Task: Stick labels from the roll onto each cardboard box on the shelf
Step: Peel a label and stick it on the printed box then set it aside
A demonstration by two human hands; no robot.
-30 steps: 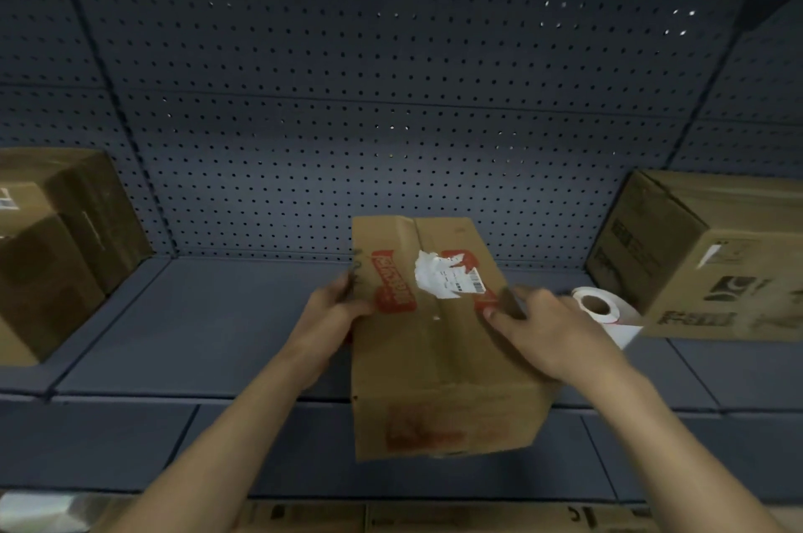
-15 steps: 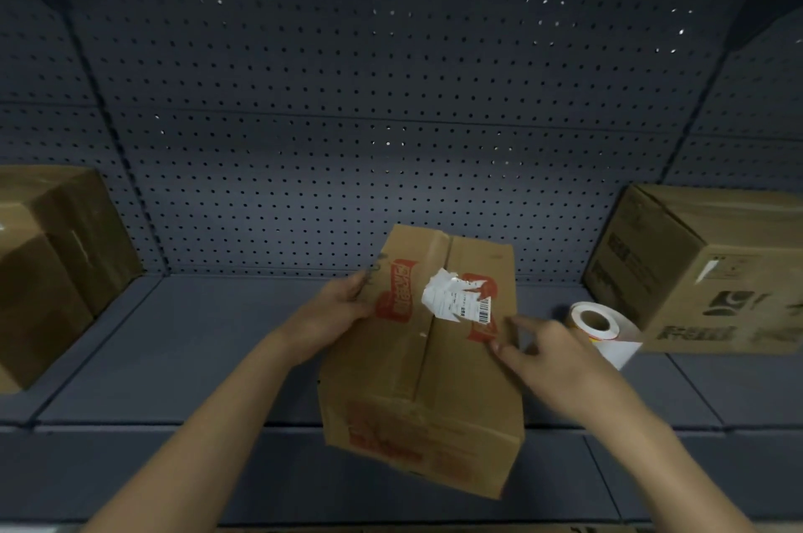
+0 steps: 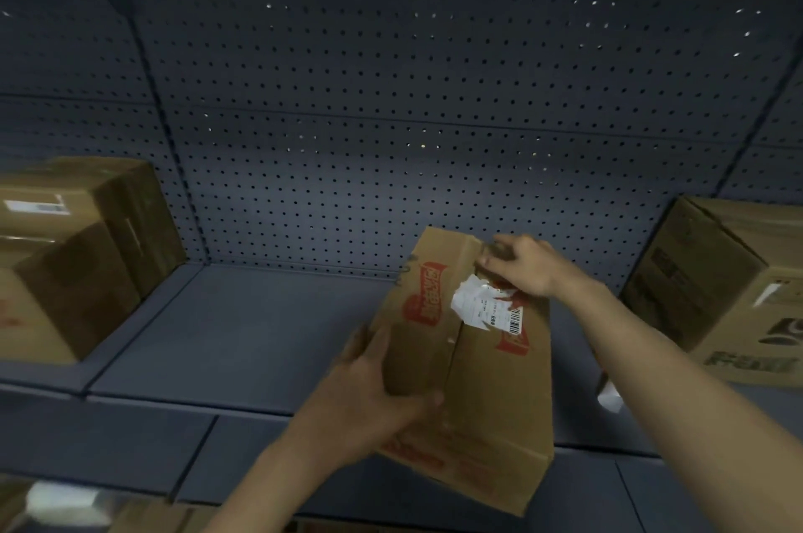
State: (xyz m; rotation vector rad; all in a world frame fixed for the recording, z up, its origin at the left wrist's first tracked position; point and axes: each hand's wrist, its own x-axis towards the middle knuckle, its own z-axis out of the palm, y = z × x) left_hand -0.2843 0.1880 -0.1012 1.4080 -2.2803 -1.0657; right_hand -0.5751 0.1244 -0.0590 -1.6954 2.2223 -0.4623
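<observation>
A cardboard box (image 3: 482,393) with red print and a torn white barcode label (image 3: 484,309) on its top stands tilted at the front of the blue shelf (image 3: 243,332). My left hand (image 3: 373,398) grips its near left side, thumb on the top face. My right hand (image 3: 521,265) holds the far top edge, fingers curled over it. The label roll (image 3: 610,398) is mostly hidden behind my right forearm; only a white bit shows.
A brown box (image 3: 74,259) stands on the shelf at the left and a printed box (image 3: 730,293) at the right. A perforated back panel (image 3: 391,120) closes the shelf behind. More cardboard (image 3: 152,517) shows below the shelf's front edge.
The box has turned further, its near end swinging right. My left hand slid from the far left corner to the near left side. My right hand moved from the right side to the far edge.
</observation>
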